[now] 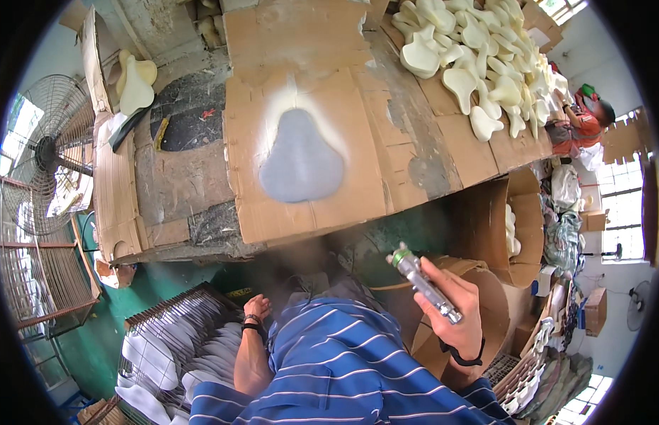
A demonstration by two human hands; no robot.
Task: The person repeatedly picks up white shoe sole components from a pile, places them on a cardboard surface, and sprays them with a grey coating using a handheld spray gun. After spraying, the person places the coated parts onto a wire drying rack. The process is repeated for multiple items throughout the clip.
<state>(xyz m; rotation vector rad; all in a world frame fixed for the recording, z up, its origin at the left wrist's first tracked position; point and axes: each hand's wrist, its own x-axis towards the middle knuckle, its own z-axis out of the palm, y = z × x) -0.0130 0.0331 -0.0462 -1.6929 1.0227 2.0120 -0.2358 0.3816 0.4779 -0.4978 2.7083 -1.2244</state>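
Observation:
My right hand point(457, 304) is wrapped round a metal spray gun point(425, 285) with a green ring near its nozzle, held in front of the table's edge. On the cardboard-covered table point(273, 223) lies a grey saddle-shaped piece point(301, 159), narrow end away from me. Pale spray marks surround its upper part. The gun is apart from it, nearer to me and to the right. My left hand point(257, 309) hangs low beside my striped clothing, its fingers curled in, with nothing visible in them. Grey saddle pieces on a rack are close to that hand.
Cream foam saddle pieces point(478, 71) are heaped at the table's far right; a few cream ones point(136, 81) stand far left. A wire rack point(159, 312) of coated pieces is at lower left. Cardboard drums point(524, 234) stand right, a large fan point(46, 149) left. Another person point(584, 120) works far right.

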